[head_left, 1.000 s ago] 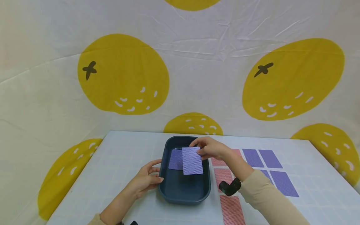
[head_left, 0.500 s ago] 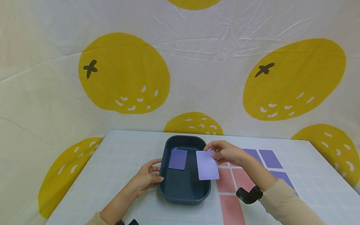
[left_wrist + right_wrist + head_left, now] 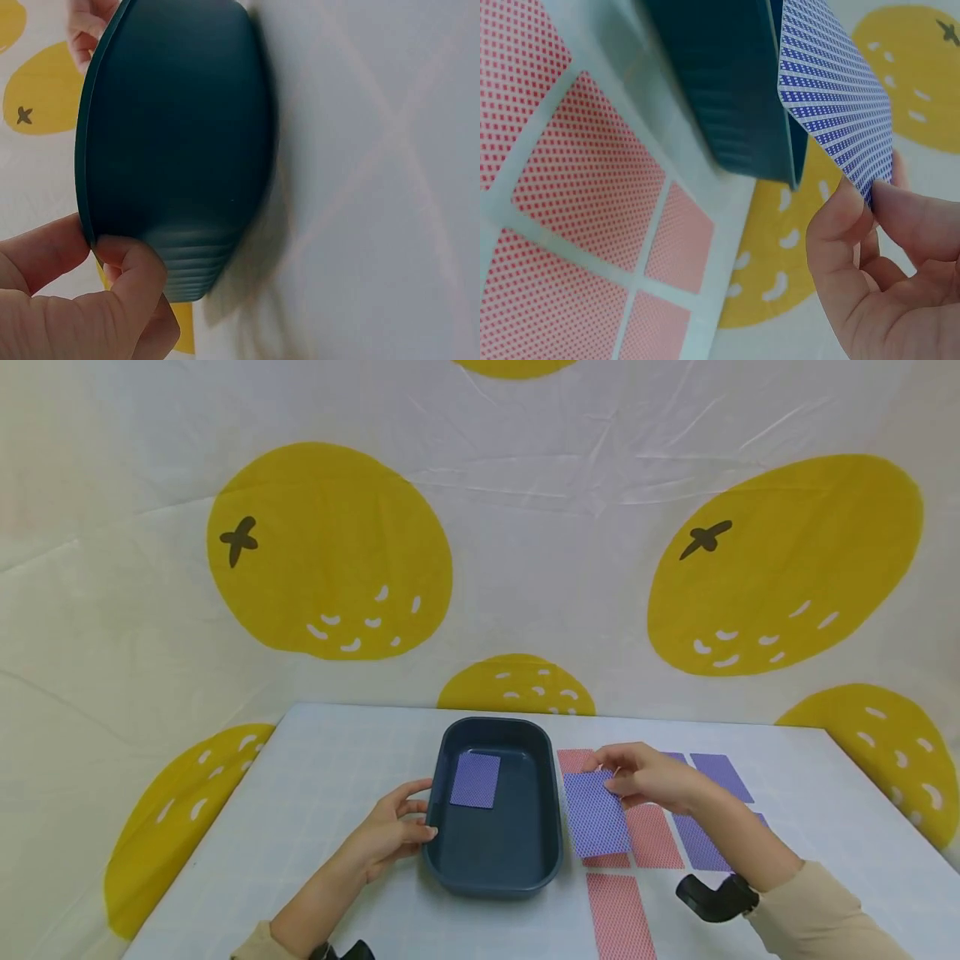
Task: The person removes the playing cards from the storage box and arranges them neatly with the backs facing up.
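A dark blue-green rectangular tray stands mid-table in the head view, with one blue-backed playing card lying inside. My left hand pinches the tray's left rim; the left wrist view shows thumb and finger of this hand on the edge. To the right of the tray, my right hand holds another blue-backed playing card by its upper right corner, above the red-backed cards. Thumb and finger grip that card in the right wrist view, its patterned back visible.
Right of the red-backed cards lie several blue-backed cards, partly hidden by my right forearm. The table has a pale checked cover. Behind it hangs a white cloth with large yellow fruit prints.
My right hand has carried its blue-backed card from over the tray rightward, to above the red-backed cards. The card in the tray stays put. My left hand keeps its place on the rim.
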### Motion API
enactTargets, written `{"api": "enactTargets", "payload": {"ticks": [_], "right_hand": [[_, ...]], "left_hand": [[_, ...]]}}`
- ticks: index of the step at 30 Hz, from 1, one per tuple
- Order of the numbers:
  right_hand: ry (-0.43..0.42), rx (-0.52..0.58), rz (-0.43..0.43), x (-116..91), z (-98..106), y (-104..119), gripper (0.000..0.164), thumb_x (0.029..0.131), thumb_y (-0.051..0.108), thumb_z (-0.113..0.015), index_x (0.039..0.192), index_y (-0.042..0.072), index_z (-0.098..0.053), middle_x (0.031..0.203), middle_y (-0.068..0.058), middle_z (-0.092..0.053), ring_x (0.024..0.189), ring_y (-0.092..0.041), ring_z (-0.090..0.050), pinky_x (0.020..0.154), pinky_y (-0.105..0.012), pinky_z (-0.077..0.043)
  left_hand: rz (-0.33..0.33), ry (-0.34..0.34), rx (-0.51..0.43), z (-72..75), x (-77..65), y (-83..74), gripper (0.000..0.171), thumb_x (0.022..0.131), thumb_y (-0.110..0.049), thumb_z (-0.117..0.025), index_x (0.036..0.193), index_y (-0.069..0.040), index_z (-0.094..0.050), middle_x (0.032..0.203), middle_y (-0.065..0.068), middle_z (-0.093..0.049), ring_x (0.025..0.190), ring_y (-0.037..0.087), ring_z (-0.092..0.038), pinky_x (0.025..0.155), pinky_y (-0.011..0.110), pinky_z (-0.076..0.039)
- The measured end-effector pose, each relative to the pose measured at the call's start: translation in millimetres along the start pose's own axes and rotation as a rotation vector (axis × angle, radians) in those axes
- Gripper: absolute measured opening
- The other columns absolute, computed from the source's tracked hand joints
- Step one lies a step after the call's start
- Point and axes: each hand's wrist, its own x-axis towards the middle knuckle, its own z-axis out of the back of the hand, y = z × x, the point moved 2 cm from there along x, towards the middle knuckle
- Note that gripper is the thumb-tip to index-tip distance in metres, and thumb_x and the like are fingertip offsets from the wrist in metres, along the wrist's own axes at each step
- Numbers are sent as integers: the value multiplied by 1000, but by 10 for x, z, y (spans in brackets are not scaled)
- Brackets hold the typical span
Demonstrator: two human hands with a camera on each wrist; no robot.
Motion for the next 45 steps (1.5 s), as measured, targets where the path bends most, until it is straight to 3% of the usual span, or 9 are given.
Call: {"api": "enactTargets", "payload": {"ticks": [6, 15, 20, 26, 31, 37, 41, 45], "right_hand": [[-2, 7, -3, -179, 90, -80, 26, 89, 4, -54, 114, -5, -52, 104, -16, -53, 84, -27, -57, 72, -37, -52], [6, 33, -29, -417, 200, -301, 26, 90, 3, -53, 114, -7, -52, 103, -16, -55, 87, -28, -58, 73, -39, -52], [2, 76, -85, -530, 223, -472, 29, 89, 2, -53, 116, -9, -50, 101, -15, -54, 84, -24, -55, 69, -34, -51], [68, 151, -114, -652, 201, -734, 28, 90, 1, -50, 116, -10, -49, 97, -8, -54, 78, -16, -52, 62, -26, -47], [41, 107, -164, -756, 172, -895, 27, 87, 0, -52, 113, -9, -51, 98, -9, -54, 75, -17, -51, 59, -27, -46], [-32, -3, -173, -831, 126, -989, 30, 80, -3, -59, 110, -7, -55, 101, -14, -52, 66, -16, -43, 52, -23, -39], [-68, -76, -167, -850, 65, -1025, 33, 74, -3, -64, 106, -4, -58, 78, -6, -46, 60, -11, -38, 47, -19, -36], [-93, -107, -158, -858, -2, -1068, 32, 71, -4, -68, 102, -1, -59, 72, -2, -41, 57, -9, -39, 46, -19, -37]], "left_hand": [[2, -2, 4, -5, -1, -18, 70, 77, 14, -62, 139, -3, -36, 104, 15, -46, 81, 20, -49, 63, 30, -45], [10, -28, 5, -17, -6, -11, 69, 77, 15, -62, 139, -3, -38, 104, 16, -46, 81, 21, -48, 63, 31, -45], [11, -25, 7, -2, 7, -12, 69, 77, 15, -61, 139, -3, -37, 105, 16, -46, 81, 20, -49, 63, 30, -46], [-8, -6, 2, 19, -3, -8, 70, 76, 15, -62, 139, -3, -36, 106, 16, -46, 81, 19, -49, 63, 30, -45], [-19, 27, -6, 15, 14, 3, 71, 77, 13, -61, 140, -2, -34, 107, 17, -46, 82, 19, -49, 64, 30, -46], [-10, -2, 15, 6, 22, -12, 69, 77, 13, -61, 139, -4, -36, 105, 16, -47, 82, 19, -50, 63, 30, -46], [3, -4, 11, -2, 22, -7, 69, 77, 14, -61, 139, -4, -37, 106, 16, -47, 82, 20, -49, 64, 30, -46], [2, -4, 4, -5, 21, 1, 69, 77, 14, -61, 139, -4, -37, 106, 16, -47, 82, 20, -49, 64, 30, -46]]}}
